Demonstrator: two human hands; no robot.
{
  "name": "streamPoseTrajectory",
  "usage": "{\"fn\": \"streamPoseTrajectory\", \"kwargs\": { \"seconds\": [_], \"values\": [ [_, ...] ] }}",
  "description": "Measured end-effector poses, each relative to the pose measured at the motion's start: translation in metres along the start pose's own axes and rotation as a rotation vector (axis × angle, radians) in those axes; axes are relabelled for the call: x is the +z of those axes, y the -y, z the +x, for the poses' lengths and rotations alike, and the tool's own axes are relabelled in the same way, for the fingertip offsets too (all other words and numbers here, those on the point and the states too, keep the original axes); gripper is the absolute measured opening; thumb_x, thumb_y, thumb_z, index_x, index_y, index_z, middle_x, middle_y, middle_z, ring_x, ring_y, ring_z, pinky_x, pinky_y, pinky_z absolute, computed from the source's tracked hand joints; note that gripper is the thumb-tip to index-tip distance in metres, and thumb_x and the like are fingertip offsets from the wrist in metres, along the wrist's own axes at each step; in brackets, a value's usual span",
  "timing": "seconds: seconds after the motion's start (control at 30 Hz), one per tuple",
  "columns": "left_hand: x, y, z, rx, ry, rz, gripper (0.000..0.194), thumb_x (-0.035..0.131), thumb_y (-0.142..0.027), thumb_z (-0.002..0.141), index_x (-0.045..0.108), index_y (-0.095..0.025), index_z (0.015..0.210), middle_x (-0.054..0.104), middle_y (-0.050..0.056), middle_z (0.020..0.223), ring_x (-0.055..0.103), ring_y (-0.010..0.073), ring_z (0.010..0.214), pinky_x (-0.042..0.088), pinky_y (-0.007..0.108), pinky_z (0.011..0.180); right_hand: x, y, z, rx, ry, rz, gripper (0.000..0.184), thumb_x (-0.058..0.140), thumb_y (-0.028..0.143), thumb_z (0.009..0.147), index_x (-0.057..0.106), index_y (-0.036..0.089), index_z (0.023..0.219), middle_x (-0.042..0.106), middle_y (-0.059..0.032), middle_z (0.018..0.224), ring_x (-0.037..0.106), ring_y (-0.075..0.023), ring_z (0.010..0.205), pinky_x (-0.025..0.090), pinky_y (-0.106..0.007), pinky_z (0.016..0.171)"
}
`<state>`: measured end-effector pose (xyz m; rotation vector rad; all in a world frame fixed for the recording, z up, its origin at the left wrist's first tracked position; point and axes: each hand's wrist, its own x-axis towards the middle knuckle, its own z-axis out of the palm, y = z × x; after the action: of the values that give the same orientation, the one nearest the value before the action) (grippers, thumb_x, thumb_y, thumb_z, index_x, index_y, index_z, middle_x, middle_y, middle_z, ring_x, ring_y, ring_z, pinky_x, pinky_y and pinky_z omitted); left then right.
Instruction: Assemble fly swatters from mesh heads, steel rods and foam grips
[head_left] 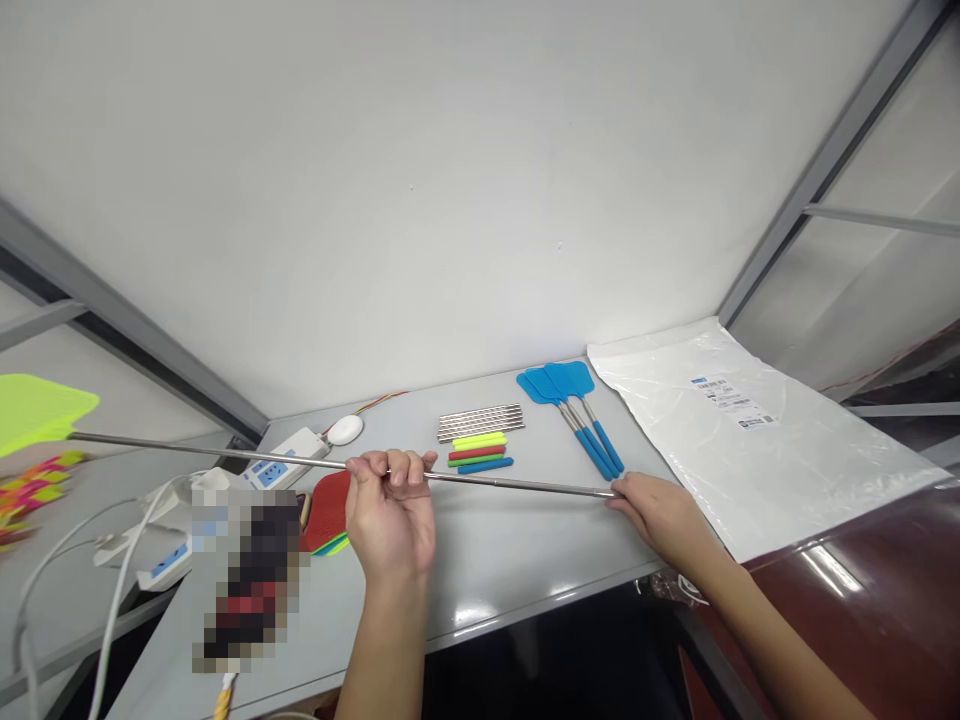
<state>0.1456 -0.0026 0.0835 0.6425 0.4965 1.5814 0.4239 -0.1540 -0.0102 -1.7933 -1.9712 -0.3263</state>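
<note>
A yellow-green fly swatter [45, 412] with a long, drawn-out metal rod spans the view from far left to right of centre. Around the middle of that rod, my left hand [394, 515] is closed, palm up. At the rod's right end, my right hand [660, 512] grips it, hiding the tip. Behind the rod lie several bare metal rods [480, 422] side by side, and just in front of them several coloured handle sleeves [480, 454] in yellow, red, green and blue. Blue fly swatters [570, 385] with blue handles lie just beyond my right hand.
Red, blue and yellow swatter heads [326, 512] are stacked left of my left hand. Power strips [277, 462] with white cables and a round white device [346, 430] stand at left. A large white plastic mailer [720, 430] covers the right of the grey table [517, 560].
</note>
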Motion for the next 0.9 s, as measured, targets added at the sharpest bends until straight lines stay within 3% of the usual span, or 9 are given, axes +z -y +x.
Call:
{"fn": "streamPoseTrajectory", "kwargs": {
  "seconds": [0.2, 0.33, 0.47, 0.6, 0.73, 0.9],
  "values": [
    [-0.016, -0.02, 0.015, 0.031, -0.009, 0.014, 0.037, 0.034, -0.038, 0.098, 0.043, -0.018, 0.068, 0.039, -0.005, 0.055, 0.041, 0.0098, 0.052, 0.05, 0.033, 0.074, -0.006, -0.007, -0.009, 0.043, 0.071, 0.018, 0.026, 0.042, 0.036, 0.097, 0.059, 0.018, 0.089, 0.062, -0.0017, 0.073, 0.057, -0.0149, 0.065, 0.037, -0.026, 0.06],
    [-0.02, -0.018, 0.019, 0.063, -0.033, 0.003, 0.041, 0.035, -0.043, 0.097, 0.039, -0.018, 0.065, 0.04, -0.006, 0.052, 0.042, 0.0096, 0.051, 0.049, 0.033, 0.074, -0.009, -0.001, -0.008, 0.068, 0.073, 0.025, 0.027, 0.038, 0.035, 0.098, 0.057, 0.018, 0.091, 0.06, -0.0019, 0.072, 0.055, -0.0149, 0.062, 0.036, -0.025, 0.057],
    [-0.014, 0.002, 0.009, 0.093, -0.036, 0.041, 0.039, 0.041, -0.047, 0.094, 0.041, -0.019, 0.066, 0.052, -0.003, 0.055, 0.054, 0.0128, 0.06, 0.049, 0.036, 0.077, -0.008, 0.01, -0.003, 0.066, 0.075, 0.028, 0.028, 0.036, 0.033, 0.099, 0.055, 0.019, 0.085, 0.059, -0.0009, 0.067, 0.052, -0.0141, 0.057, 0.032, -0.025, 0.054],
    [0.001, 0.03, -0.017, -0.031, 0.063, 0.105, 0.034, 0.044, -0.046, 0.093, 0.046, -0.019, 0.072, 0.069, 0.005, 0.082, 0.064, 0.019, 0.088, 0.048, 0.039, 0.082, -0.003, 0.022, 0.002, 0.027, 0.109, 0.064, 0.029, 0.036, 0.033, 0.099, 0.054, 0.019, 0.082, 0.057, 0.0005, 0.062, 0.051, -0.0141, 0.054, 0.029, -0.027, 0.053],
    [0.013, 0.049, -0.038, -0.111, 0.104, 0.131, 0.033, 0.042, -0.047, 0.094, 0.048, -0.02, 0.077, 0.07, 0.009, 0.106, 0.064, 0.0227, 0.102, 0.047, 0.043, 0.087, -0.002, 0.027, 0.004, 0.066, 0.098, 0.085, 0.027, 0.035, 0.03, 0.099, 0.054, 0.018, 0.084, 0.058, 0.0001, 0.063, 0.052, -0.0143, 0.054, 0.028, -0.026, 0.054],
    [0.019, 0.069, -0.064, -0.205, 0.22, 0.203, 0.034, 0.04, -0.046, 0.095, 0.05, -0.019, 0.076, 0.066, 0.013, 0.118, 0.059, 0.025, 0.113, 0.043, 0.044, 0.094, 0.002, 0.046, 0.005, 0.044, 0.138, 0.129, 0.03, 0.033, 0.031, 0.099, 0.053, 0.019, 0.081, 0.056, 0.0007, 0.057, 0.05, -0.0143, 0.049, 0.026, -0.027, 0.052]
  ]
}}
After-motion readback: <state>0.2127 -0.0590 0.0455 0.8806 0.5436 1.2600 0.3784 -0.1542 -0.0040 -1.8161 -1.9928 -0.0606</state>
